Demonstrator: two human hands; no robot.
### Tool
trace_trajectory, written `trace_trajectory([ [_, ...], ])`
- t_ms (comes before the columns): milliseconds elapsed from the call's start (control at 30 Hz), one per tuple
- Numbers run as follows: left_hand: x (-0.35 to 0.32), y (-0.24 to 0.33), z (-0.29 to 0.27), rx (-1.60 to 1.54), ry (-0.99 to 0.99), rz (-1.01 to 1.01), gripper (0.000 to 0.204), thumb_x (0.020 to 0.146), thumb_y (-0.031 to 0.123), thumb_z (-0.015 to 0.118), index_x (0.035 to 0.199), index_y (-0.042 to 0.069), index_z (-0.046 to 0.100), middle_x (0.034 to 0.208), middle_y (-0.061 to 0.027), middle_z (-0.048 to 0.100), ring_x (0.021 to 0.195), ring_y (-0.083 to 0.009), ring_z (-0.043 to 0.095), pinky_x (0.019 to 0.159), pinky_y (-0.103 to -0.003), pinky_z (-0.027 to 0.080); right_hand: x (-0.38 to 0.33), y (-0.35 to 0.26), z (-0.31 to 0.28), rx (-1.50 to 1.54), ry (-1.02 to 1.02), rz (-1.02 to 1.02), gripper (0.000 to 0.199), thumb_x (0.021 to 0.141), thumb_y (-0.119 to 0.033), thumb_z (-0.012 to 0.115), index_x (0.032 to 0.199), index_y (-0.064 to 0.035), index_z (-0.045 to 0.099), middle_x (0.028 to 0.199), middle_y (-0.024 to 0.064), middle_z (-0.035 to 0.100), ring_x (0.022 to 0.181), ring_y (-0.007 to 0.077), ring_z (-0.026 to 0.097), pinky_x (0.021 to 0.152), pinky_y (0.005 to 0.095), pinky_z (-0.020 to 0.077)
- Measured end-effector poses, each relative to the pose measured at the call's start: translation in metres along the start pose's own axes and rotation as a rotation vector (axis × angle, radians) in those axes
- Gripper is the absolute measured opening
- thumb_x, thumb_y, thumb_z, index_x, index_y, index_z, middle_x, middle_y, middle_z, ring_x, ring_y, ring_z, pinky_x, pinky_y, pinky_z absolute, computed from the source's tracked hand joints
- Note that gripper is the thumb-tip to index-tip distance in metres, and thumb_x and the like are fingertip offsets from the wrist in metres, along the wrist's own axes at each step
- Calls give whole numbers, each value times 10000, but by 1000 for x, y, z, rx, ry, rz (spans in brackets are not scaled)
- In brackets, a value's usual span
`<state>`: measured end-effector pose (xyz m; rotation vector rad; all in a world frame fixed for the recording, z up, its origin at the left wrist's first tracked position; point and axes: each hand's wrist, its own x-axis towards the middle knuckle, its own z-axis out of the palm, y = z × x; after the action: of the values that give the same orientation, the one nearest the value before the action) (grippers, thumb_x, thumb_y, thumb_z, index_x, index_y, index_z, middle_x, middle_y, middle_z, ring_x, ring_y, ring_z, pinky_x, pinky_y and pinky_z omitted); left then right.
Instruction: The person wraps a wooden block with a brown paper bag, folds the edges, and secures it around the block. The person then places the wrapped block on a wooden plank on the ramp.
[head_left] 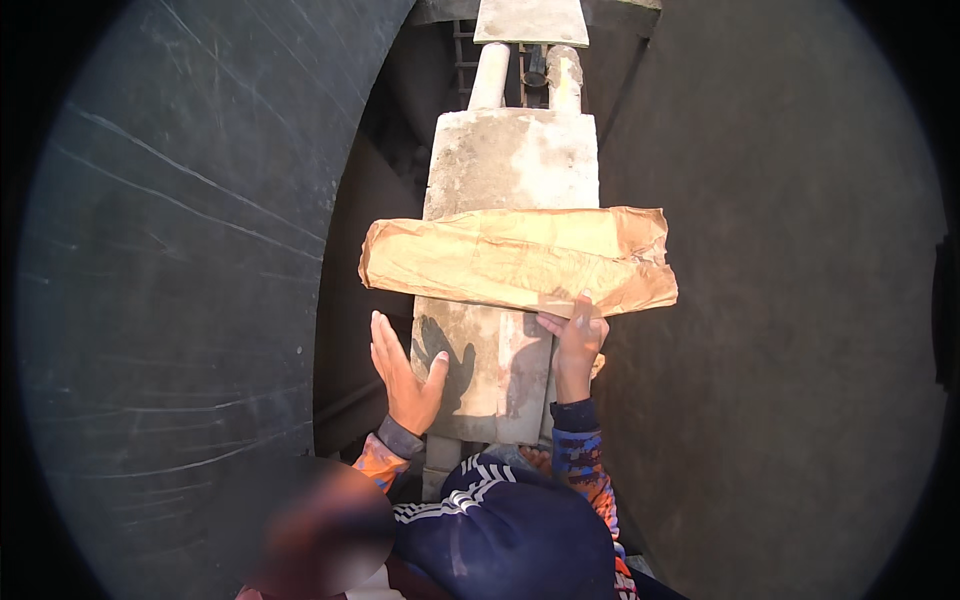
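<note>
A long piece of crumpled brown paper (pixel 500 255), folded or rolled into a wide band, lies crosswise over the stone-like slab (pixel 505 160). Both its ends stick out past the slab's sides. My right hand (pixel 578 345) pinches the near edge of the paper, right of its middle, with one finger lying on top. Below the paper's left part, my left hand (pixel 405 375) is raised with fingers stretched and thumb apart, holding nothing. Its shadow falls on the slab. Whether anything is inside the paper is hidden.
Beyond the slab are two pale round posts (pixel 490 75) and another pale slab (pixel 530 22). A large dark curved surface (pixel 180 280) rises on the left; a dark grey surface (pixel 770 330) spreads on the right. Between slab and left surface is a dark gap.
</note>
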<state>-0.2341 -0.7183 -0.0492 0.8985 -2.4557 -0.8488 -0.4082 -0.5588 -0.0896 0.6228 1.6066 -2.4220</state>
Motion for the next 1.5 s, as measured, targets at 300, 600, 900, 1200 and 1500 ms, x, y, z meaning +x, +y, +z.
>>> trace_trajectory([
  [300, 41, 9, 109, -1580, -215, -927, 462, 990, 326, 629, 1309, 11, 518, 1252, -174, 650, 1115, -307, 665, 976, -470, 529, -39, -13, -37, -239, -192, 84, 391, 1013, -234, 616, 1268, 56, 555, 1087, 146, 677, 843, 254, 725, 637, 357, 645],
  [600, 22, -30, 137, -1553, -205, -968, 357, 1000, 250, 603, 1268, 22, 542, 1161, -147, 693, 1011, -319, 706, 914, -489, 567, 8, -58, -84, -132, -136, 82, 445, 989, -154, 620, 1383, -5, 480, 1198, 130, 663, 893, 213, 724, 540, 300, 633],
  [900, 57, -101, 110, -1424, 108, -965, 351, 1000, 127, 567, 1279, -78, 513, 1182, -189, 678, 1039, -342, 699, 886, -506, 601, 12, -58, -110, -266, -113, -11, 435, 1001, -166, 587, 1391, 0, 489, 1202, 130, 671, 878, 186, 729, 524, 272, 630],
  [1200, 80, -123, 67, -1051, 98, -996, 289, 996, 200, 605, 1176, -26, 582, 1110, -138, 689, 955, -285, 700, 871, -480, 582, 23, -49, -117, -263, -172, 110, 438, 1013, -201, 585, 1388, 4, 490, 1183, 143, 678, 873, 208, 735, 558, 290, 641],
  [1500, 84, -213, 33, -908, -129, -662, 181, 1000, 179, 637, 1041, 4, 661, 853, -69, 708, 690, -135, 681, 624, -272, 576, 34, -65, -144, -273, -137, 83, 431, 1021, -206, 574, 1390, -5, 479, 1154, 167, 695, 856, 236, 750, 594, 307, 659],
])
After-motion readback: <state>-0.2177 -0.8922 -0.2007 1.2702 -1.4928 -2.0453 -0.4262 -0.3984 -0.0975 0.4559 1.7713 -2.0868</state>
